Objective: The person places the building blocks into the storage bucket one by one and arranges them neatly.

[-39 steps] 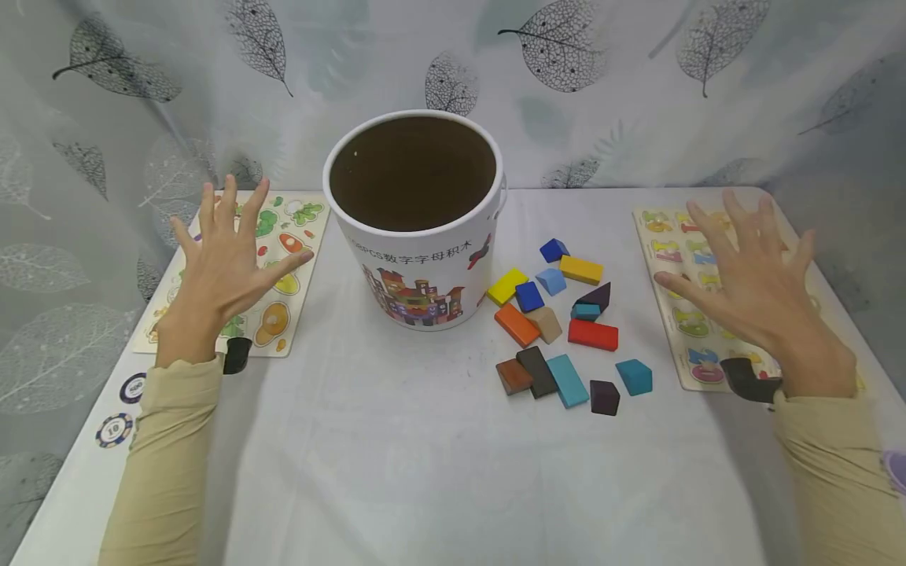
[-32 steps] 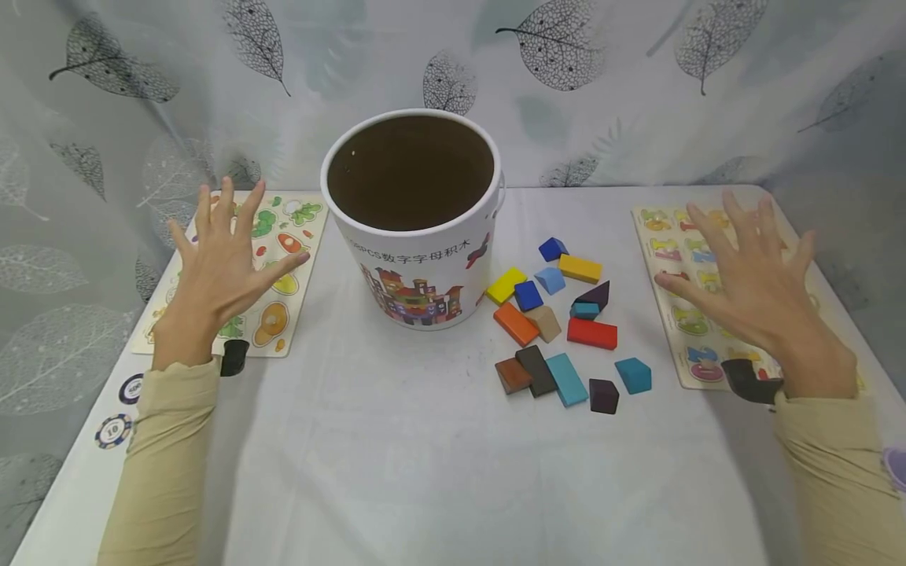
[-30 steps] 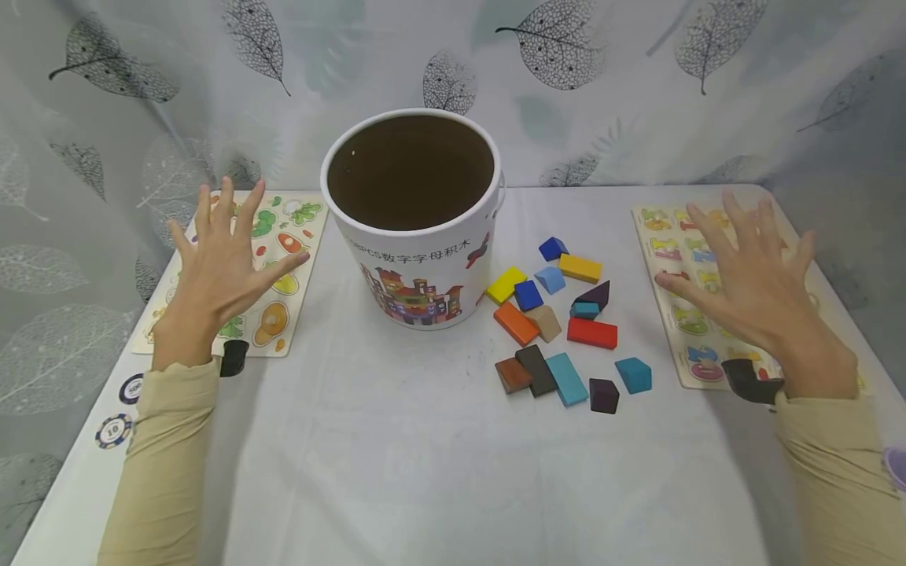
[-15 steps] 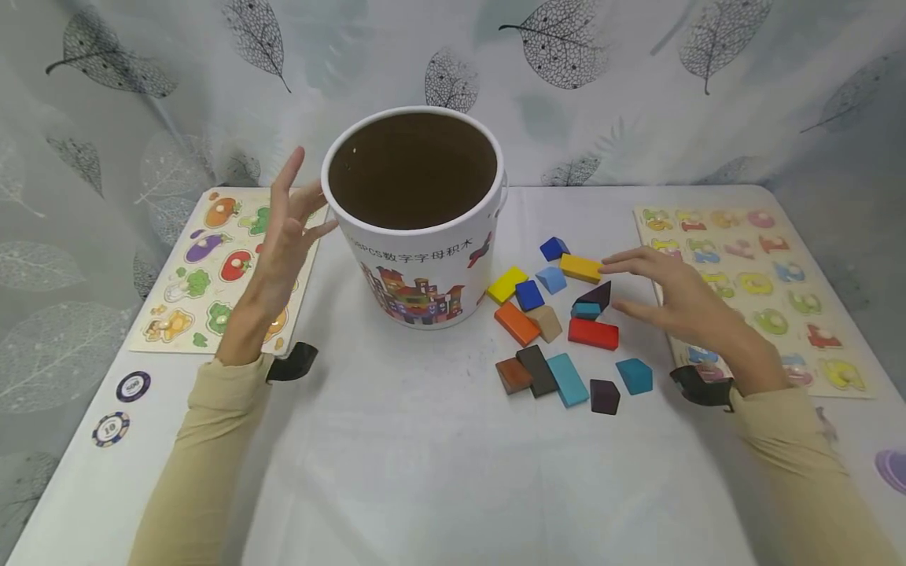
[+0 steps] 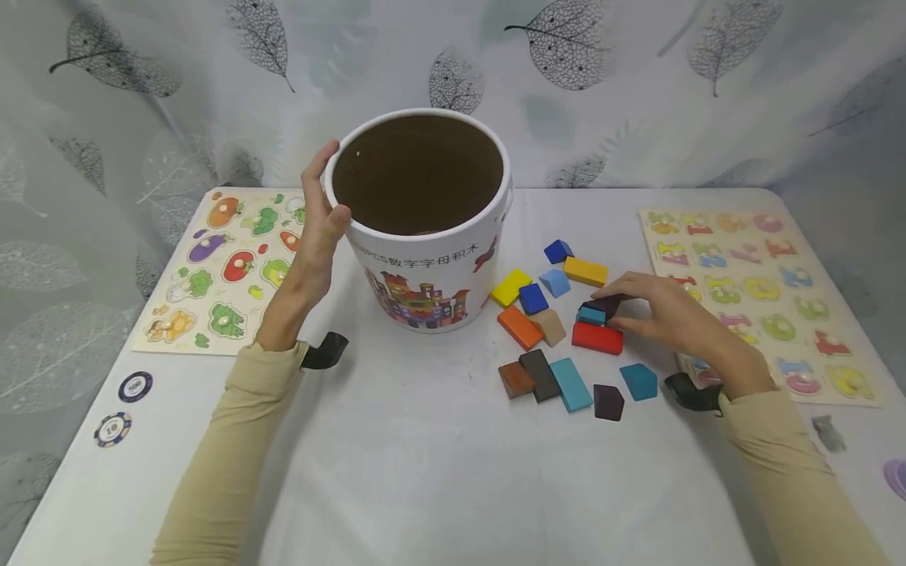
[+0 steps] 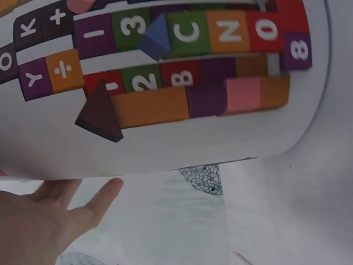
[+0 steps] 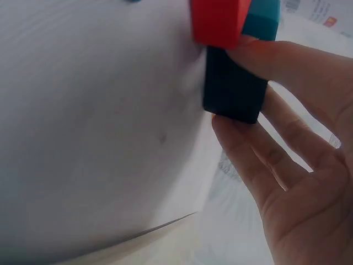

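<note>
A white bucket (image 5: pixel 453 271) with a printed block castle stands at the centre back; its inside looks dark. My left hand (image 5: pixel 311 248) lies against its left side, thumb near the front of the rim and index finger farther back. The left wrist view shows those fingers fairly straight along the printed wall. Right of the bucket, my right hand (image 5: pixel 672 314) pinches a dark purple triangular block (image 7: pixel 234 85) between thumb and fingers. Close by it are a small teal block (image 5: pixel 591 316) and a red block (image 5: pixel 598 339).
Several coloured blocks, such as an orange one (image 5: pixel 520 327) and a yellow one (image 5: pixel 511 288), lie right of the bucket. A vegetable puzzle board (image 5: pixel 163 338) lies left, a number puzzle board (image 5: pixel 814 306) right. Two round chips (image 5: pixel 113 429) are at the left edge.
Both hands have moved inward from over the puzzle boards. The left has come against the bucket's side; the right has reached the blocks and taken hold of the dark purple triangular block.
</note>
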`<state>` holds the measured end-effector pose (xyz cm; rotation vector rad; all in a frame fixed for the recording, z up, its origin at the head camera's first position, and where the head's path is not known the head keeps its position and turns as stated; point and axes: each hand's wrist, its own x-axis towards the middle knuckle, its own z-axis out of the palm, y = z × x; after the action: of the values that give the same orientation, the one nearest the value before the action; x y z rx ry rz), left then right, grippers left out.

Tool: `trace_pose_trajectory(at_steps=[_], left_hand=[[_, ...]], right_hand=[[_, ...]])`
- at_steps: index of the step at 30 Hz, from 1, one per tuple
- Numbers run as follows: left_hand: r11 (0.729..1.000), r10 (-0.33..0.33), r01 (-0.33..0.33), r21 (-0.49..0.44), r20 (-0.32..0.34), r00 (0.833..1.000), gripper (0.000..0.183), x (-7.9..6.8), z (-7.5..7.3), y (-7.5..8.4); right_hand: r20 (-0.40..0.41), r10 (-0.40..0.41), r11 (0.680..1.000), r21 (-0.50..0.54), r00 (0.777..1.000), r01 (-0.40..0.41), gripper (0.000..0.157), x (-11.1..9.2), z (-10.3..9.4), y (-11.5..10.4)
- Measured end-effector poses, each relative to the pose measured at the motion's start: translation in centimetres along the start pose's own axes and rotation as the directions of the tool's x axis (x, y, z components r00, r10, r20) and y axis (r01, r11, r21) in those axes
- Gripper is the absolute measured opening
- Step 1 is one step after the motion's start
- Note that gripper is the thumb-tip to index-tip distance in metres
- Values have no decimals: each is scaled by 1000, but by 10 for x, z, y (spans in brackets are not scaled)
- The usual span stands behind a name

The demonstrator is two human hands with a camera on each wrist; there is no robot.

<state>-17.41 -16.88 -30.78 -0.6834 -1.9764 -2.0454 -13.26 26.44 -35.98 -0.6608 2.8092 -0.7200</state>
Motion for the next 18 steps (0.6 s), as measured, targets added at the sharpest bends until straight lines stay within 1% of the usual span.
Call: trace_pose_trajectory(at_steps=[3, 6, 9, 11, 12, 13, 15, 18], left_hand=[[1000, -9, 9, 16, -6, 1000, 110, -4, 6, 3], [999, -28, 28, 33, -19, 999, 112, -8, 11, 7], [997, -49, 51, 56, -37, 998, 113, -10, 14, 9], [995, -55, 59, 80, -51, 997, 110, -10, 14, 9], [994, -57, 61, 87, -54, 997, 108, -9, 14, 9], [994, -53, 58, 95, -56, 997, 105, -8, 13, 9], [992, -49, 54, 110, -50, 998, 101, -6, 12, 8], [991, -52, 55, 118, -33, 998, 100, -3, 11, 7]], right_hand=[[-13, -9, 1000, 19, 1000, 9, 47, -4, 0, 4], [-35, -13, 1000, 15, 999, 13, 47, -7, -4, 4], [-100, -33, 999, -15, 994, 32, 47, -7, -14, 1], [-163, -66, 997, -40, 984, 60, 50, -6, -25, -5], [-199, -84, 996, -52, 976, 75, 52, -5, -31, -9], [-242, -115, 992, -68, 963, 102, 55, -3, -38, -13], [-326, -169, 985, -94, 930, 146, 59, 3, -55, -26], [-434, -276, 961, -113, 858, 252, 61, 15, -79, -52]])
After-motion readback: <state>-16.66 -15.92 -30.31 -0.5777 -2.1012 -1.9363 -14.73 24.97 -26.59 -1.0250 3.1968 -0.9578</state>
